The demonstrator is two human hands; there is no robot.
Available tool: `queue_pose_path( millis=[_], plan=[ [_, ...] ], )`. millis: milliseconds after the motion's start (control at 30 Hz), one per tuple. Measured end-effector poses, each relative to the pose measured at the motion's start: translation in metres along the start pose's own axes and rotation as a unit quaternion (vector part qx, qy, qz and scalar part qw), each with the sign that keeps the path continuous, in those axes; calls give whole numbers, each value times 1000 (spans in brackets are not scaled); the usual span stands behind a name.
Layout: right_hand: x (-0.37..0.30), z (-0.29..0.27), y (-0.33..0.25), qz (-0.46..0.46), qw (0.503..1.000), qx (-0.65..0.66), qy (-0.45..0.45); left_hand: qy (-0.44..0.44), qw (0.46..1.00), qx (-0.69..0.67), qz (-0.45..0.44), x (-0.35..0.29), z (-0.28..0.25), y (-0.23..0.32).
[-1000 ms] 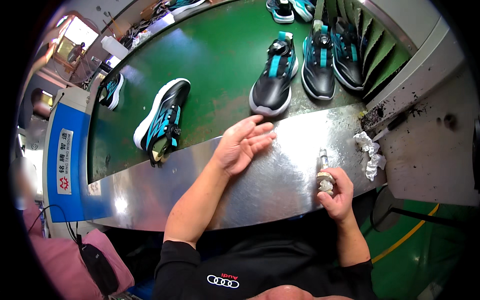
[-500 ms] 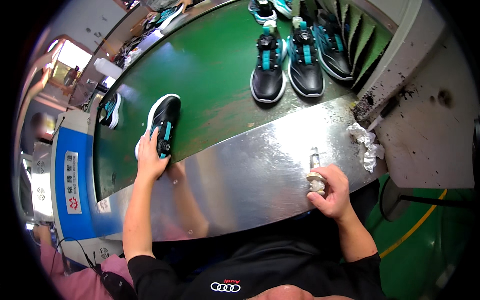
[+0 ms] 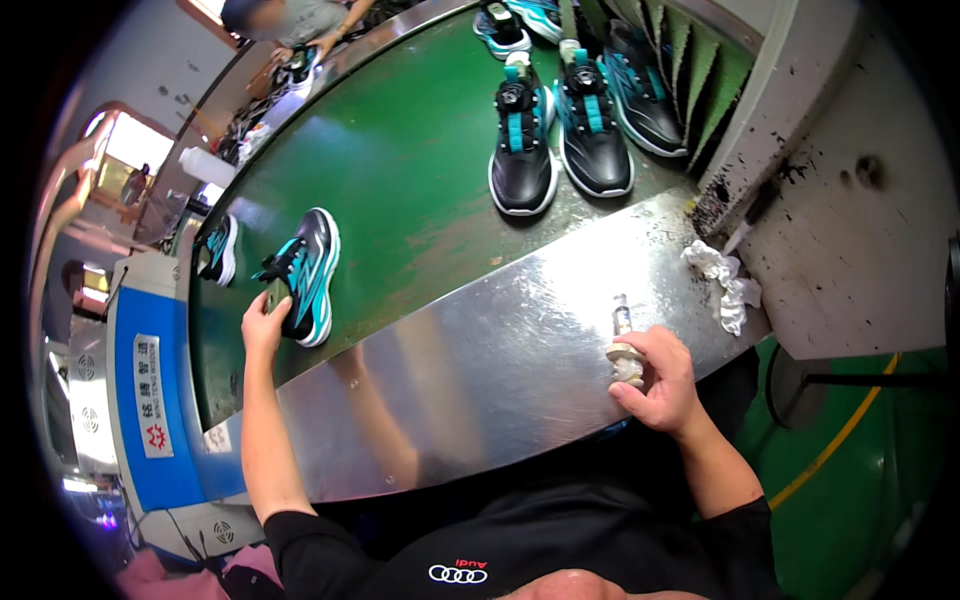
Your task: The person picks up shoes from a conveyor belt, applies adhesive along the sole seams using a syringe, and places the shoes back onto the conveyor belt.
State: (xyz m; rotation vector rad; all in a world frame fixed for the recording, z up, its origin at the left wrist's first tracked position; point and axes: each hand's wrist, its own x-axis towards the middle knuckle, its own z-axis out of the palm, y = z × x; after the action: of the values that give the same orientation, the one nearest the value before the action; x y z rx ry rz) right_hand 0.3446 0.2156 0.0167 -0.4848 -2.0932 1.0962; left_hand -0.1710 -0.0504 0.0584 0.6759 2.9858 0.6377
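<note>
My left hand (image 3: 265, 325) is closed at the heel end of a black and teal sneaker (image 3: 318, 270), thumb and fingers on a green piece in its opening. The shoe leans over on the green belt (image 3: 410, 190), its teal-patterned side and white sole edge showing. Over the metal ledge (image 3: 480, 370), my right hand (image 3: 665, 382) is closed around a small tool (image 3: 625, 350) with a pale disc, a lumpy whitish part and a narrow metallic cylinder pointing away from me. The palm hides part of it.
Several sneakers (image 3: 595, 130) stand at the far right beside hanging green flaps (image 3: 705, 85). Another shoe (image 3: 218, 250) lies at the belt's left edge. Crumpled white paper (image 3: 725, 285) rests on the ledge's right end. A co-worker (image 3: 305, 25) handles a shoe across the belt.
My left hand has shifted from the sneaker's upper to its heel end, and the shoe has been turned to show its side. The right hand has barely moved. A co-worker has come into view.
</note>
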Motion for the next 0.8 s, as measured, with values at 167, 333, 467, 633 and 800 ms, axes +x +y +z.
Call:
queue_pose_path(
  millis=[167,333,467,633,800],
  plan=[
    [3,0,-2,-28,999,-18,-6,-68,849,-524,12,-68,28,7],
    [1,1,-3,-29,999,-29,-15,-10,897,-438,54,-68,57,32],
    [-2,4,-6,-34,999,-33,-9,22,886,-461,34,-31,78,1],
    [-4,14,10,-39,999,-26,-1,-117,870,-470,-89,-26,47,-44],
    [-9,11,13,-49,998,-37,4,-135,926,-352,-4,-120,30,-44]
  ],
)
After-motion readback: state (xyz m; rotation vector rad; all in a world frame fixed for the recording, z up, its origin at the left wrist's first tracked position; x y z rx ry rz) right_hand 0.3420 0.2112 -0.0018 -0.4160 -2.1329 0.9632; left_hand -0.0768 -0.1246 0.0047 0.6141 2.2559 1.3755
